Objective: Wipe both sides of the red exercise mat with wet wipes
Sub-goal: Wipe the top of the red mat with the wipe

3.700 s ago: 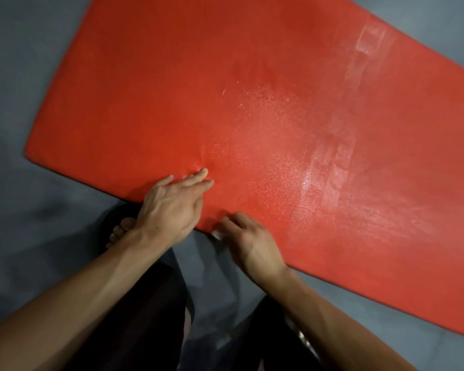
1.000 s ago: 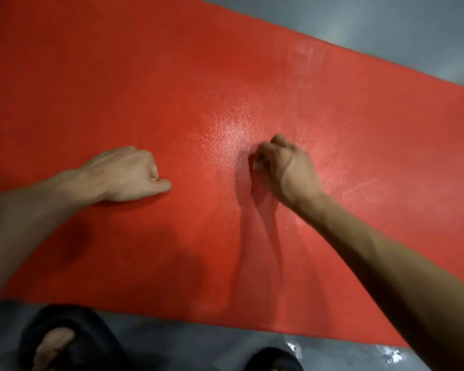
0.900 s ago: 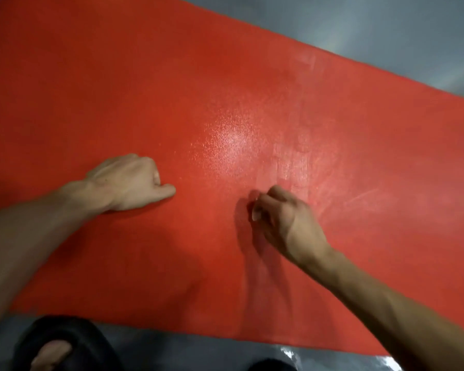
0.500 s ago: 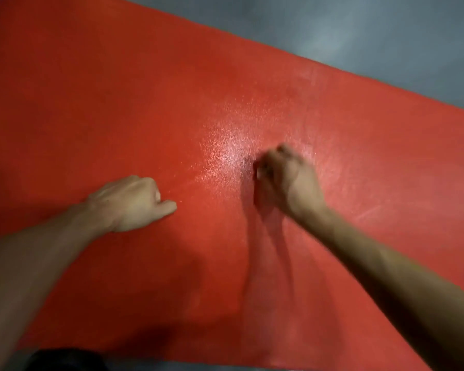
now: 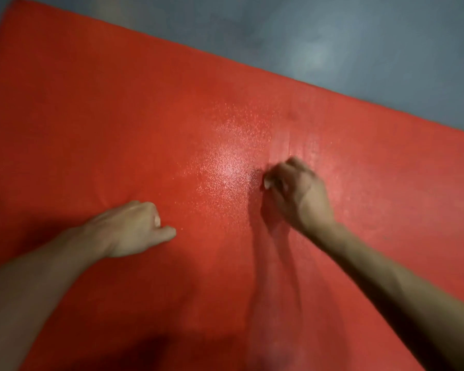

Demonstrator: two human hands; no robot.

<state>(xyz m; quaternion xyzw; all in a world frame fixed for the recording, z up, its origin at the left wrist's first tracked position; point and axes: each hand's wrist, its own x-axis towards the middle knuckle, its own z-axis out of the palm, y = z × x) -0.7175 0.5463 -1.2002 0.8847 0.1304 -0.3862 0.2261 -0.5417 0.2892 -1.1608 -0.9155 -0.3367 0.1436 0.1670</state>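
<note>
The red exercise mat (image 5: 118,116) lies flat on a grey floor (image 5: 359,44) and fills most of the view, its far edge running on a slant from the upper left down toward the right. Its surface is finely pebbled, and a bright sheen (image 5: 231,167) sits near the middle, with faint streaks just above the right hand. The right hand (image 5: 298,194) is on the mat just right of that sheen, knuckles up, fingers curled tightly under; a small pale scrap of wet wipe (image 5: 267,184) peeks out at the fingertips on the hand's left edge, so the fingers are bunched around the wipe and press it onto the mat. The hand is slightly blurred, and how much of the wipe lies beneath it cannot be told. The left hand (image 5: 134,228) rests on the mat well to the left and a little nearer the person, clenched into a loose fist with the thumb pointing right along the surface; nothing shows inside it. Both bare forearms reach in from the lower corners, casting dark shadows across the near part of the mat.
</note>
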